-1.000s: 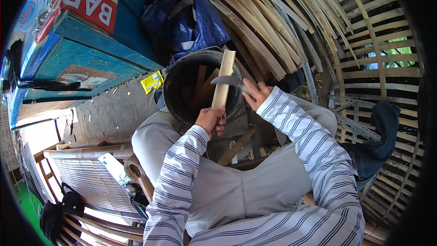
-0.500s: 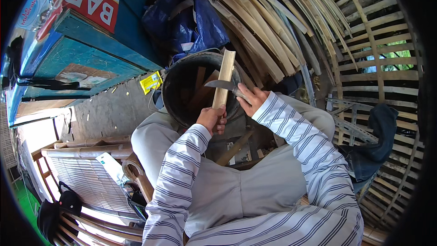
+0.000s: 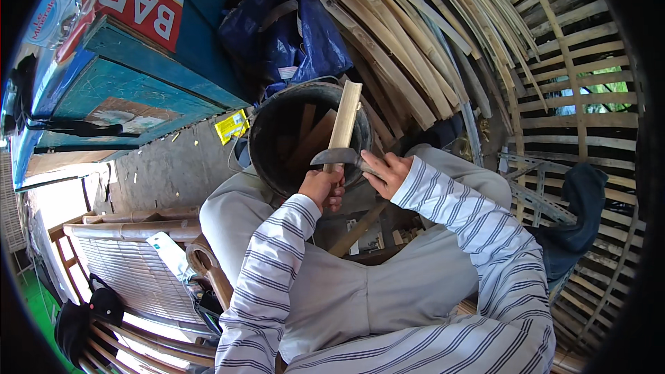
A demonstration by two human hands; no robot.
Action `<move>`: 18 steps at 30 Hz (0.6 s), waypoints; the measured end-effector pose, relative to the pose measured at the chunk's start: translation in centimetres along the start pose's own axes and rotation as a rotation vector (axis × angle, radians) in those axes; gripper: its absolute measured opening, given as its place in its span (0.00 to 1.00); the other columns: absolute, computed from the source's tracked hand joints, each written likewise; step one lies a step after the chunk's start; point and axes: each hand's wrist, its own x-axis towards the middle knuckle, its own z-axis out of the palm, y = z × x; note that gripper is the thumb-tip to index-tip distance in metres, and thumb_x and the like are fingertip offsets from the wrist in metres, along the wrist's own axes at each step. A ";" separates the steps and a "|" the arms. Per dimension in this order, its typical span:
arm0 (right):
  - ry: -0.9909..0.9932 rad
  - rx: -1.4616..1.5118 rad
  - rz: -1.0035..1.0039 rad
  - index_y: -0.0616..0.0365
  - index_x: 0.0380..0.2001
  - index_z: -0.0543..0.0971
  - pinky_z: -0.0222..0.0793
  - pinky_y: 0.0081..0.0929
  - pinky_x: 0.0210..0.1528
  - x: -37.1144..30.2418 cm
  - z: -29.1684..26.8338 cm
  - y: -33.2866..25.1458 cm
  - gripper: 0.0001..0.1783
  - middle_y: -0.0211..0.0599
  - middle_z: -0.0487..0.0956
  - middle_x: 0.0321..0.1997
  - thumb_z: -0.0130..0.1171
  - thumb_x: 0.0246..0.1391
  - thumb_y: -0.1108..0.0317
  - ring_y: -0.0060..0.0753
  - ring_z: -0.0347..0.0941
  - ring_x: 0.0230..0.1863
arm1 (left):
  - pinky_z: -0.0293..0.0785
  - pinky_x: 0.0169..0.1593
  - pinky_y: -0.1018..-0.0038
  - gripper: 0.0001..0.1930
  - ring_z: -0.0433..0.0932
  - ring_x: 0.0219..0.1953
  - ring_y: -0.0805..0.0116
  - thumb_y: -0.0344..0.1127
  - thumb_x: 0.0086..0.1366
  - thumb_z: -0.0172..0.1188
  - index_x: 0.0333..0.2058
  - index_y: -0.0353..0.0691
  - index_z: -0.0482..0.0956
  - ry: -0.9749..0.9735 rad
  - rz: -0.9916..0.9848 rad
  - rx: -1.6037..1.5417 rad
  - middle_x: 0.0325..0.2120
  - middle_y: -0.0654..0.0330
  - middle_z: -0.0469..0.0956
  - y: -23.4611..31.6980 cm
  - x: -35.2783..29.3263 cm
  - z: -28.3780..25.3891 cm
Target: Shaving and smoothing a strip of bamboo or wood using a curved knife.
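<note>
Holding strip (image 3: 343, 121) upright in view over bucket (image 3: 260, 140) | left grip (image 3: 322, 188): pinching strip's end by bucket's near rim, seemingly leaving its length bare | right grip (image 3: 387, 174): clasping knife (image 3: 339, 157) crosswise over strip, probably for control

Dark-striped white sleeves (image 3: 267, 253), matching shirt (image 3: 429, 348), pale grey trousers (image 3: 339, 294)

wood strip (image 3: 345, 118) — pale, narrow, long, far end slanting slightly right, near end in left hand (image 3: 321, 188) | knife (image 3: 334, 157) — dark curved blade across strip's near part, tip leftward, handle in right hand (image 3: 391, 174)
</note>
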 end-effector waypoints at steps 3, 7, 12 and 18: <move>0.142 -0.050 0.200 0.47 0.54 0.74 0.72 0.41 0.21 0.9 1.2 5.2 0.27 0.48 0.77 0.24 0.61 0.52 0.52 0.50 0.76 0.18 | 0.55 0.17 0.74 0.14 0.57 0.12 0.75 0.41 0.66 0.54 0.26 0.40 0.66 -0.033 0.004 0.021 0.13 0.66 0.61 -0.4 -0.6 1.3; 0.035 -0.034 0.409 0.49 0.53 0.74 0.74 0.45 0.25 3.1 1.9 4.0 0.23 0.52 0.78 0.27 0.56 0.56 0.53 0.55 0.78 0.24 | 0.55 0.17 0.74 0.14 0.57 0.12 0.75 0.42 0.66 0.54 0.26 0.40 0.66 0.008 0.014 0.003 0.14 0.66 0.61 0.2 -0.1 0.9; -0.003 -0.006 0.058 0.51 0.55 0.74 0.70 0.38 0.20 1.0 0.4 1.6 0.27 0.47 0.76 0.23 0.62 0.52 0.57 0.49 0.75 0.20 | 0.56 0.18 0.74 0.15 0.57 0.12 0.75 0.42 0.67 0.54 0.26 0.40 0.66 -0.016 0.011 0.006 0.14 0.66 0.61 0.0 -0.8 -0.1; 0.107 -0.047 0.397 0.48 0.54 0.74 0.72 0.43 0.23 3.4 2.7 5.1 0.25 0.48 0.77 0.25 0.61 0.53 0.56 0.52 0.76 0.22 | 0.56 0.18 0.73 0.14 0.57 0.12 0.75 0.42 0.67 0.53 0.26 0.40 0.66 -0.011 0.039 0.036 0.14 0.66 0.61 0.5 0.2 1.4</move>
